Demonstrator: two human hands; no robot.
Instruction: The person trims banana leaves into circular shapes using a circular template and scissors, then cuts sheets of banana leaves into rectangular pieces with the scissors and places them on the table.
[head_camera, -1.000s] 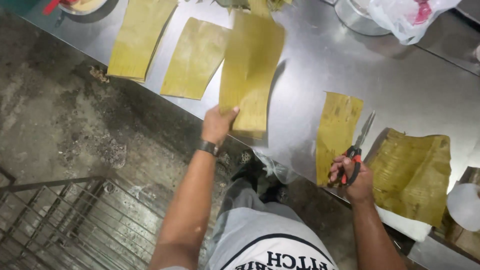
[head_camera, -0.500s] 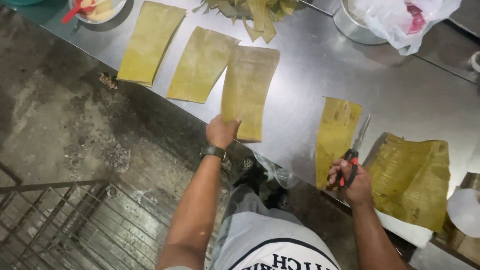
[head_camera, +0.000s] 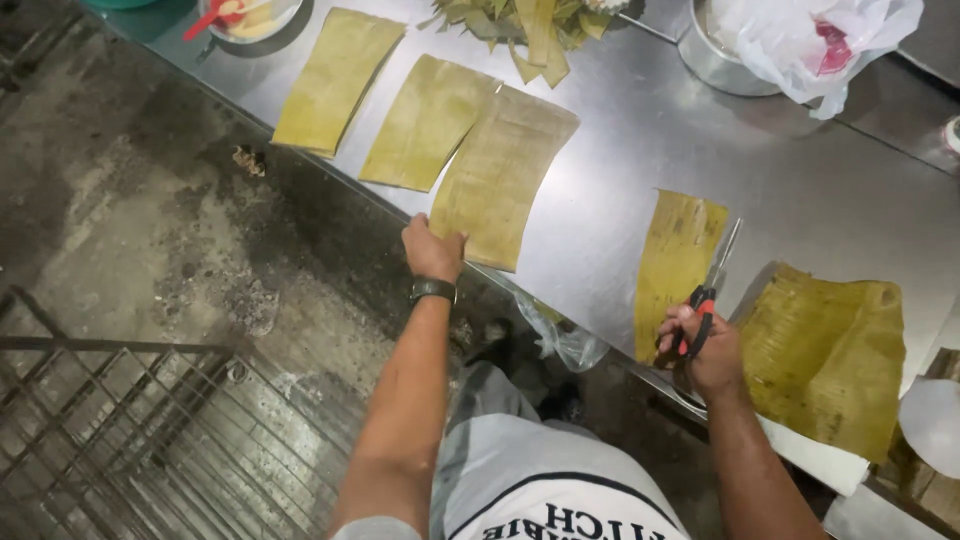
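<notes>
Three cut leaf sheets (head_camera: 497, 178) laid out; my left hand (head_camera: 432, 250) pinches the third's edge; my right hand (head_camera: 712, 352) grips scissors (head_camera: 706, 292); uncut leaf stack (head_camera: 825, 352) remains.

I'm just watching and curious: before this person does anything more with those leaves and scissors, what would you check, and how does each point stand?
1. Left hand grips the near end of the third yellow-green rectangular leaf sheet: ok.
2. That sheet lies flat on the steel table: ok.
3. It stays apart from the second sheet: not ok, they overlap.
4. Right hand holds the red-handled scissors: ok.
5. Blades shut: cannot tell.
</notes>
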